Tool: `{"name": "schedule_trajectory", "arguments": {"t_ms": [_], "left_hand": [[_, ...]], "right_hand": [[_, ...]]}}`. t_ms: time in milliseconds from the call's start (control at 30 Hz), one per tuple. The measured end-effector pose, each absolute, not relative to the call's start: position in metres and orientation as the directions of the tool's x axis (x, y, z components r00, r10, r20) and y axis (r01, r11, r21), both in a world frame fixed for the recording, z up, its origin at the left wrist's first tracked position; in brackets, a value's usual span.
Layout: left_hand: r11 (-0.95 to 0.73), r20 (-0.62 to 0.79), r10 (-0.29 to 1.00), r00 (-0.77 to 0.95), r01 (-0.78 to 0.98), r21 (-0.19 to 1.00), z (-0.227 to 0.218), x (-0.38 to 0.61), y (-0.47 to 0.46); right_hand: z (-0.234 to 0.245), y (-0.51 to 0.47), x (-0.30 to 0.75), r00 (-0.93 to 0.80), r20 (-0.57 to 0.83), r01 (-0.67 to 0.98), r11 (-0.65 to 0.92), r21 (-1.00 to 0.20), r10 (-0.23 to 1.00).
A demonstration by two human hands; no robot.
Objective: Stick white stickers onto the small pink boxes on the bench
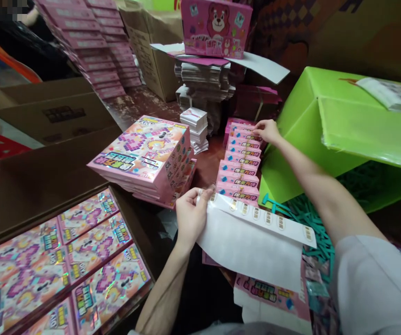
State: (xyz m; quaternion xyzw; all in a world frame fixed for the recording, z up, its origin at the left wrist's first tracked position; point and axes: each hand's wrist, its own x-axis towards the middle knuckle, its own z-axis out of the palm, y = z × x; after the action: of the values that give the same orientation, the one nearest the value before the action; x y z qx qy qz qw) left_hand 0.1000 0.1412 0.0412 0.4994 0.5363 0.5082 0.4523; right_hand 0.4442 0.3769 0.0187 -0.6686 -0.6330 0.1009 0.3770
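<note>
My left hand (pixel 190 217) pinches the upper left corner of a white sticker sheet (pixel 252 246). A strip of round gold-printed labels runs along the sheet's curled upper edge. At the far end of a row of small pink boxes (pixel 238 167), my right hand (pixel 268 131) has its fingertips closed against a box; whatever is between them is too small to make out. The boxes lie overlapping in a line beyond the sheet. Below the sheet, a pink printed carton (pixel 273 295) is partly covered.
Larger pink boxes (pixel 148 149) are stacked left of centre. An open brown carton (pixel 8 186) holds more at the left. A green bin (pixel 291 121) stands right, with teal plastic pieces (pixel 317 232) spilling from it. Paper stacks (pixel 203 79) and a pink bear box (pixel 217 28) are behind.
</note>
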Motion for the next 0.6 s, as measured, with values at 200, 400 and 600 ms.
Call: {"name": "schedule_trajectory", "arguments": {"t_ms": [200, 400, 600], "left_hand": [[-0.015, 0.020, 0.995, -0.099, 0.052, 0.999, 0.036, 0.100, 0.145], [-0.012, 0.017, 0.994, -0.110, 0.045, 0.999, 0.036, 0.102, 0.146], [-0.045, 0.054, 0.989, -0.134, 0.072, 0.996, 0.040, 0.099, 0.141]], "right_hand": [[0.015, 0.375, 0.442, 0.132, 0.375, 0.823, 0.109, -0.557, 0.918], [0.015, 0.366, 0.443, 0.058, 0.405, 0.865, 0.156, -0.477, 0.913], [0.059, 0.316, 0.391, 0.190, 0.542, 0.832, 0.159, -0.532, 0.818]]}}
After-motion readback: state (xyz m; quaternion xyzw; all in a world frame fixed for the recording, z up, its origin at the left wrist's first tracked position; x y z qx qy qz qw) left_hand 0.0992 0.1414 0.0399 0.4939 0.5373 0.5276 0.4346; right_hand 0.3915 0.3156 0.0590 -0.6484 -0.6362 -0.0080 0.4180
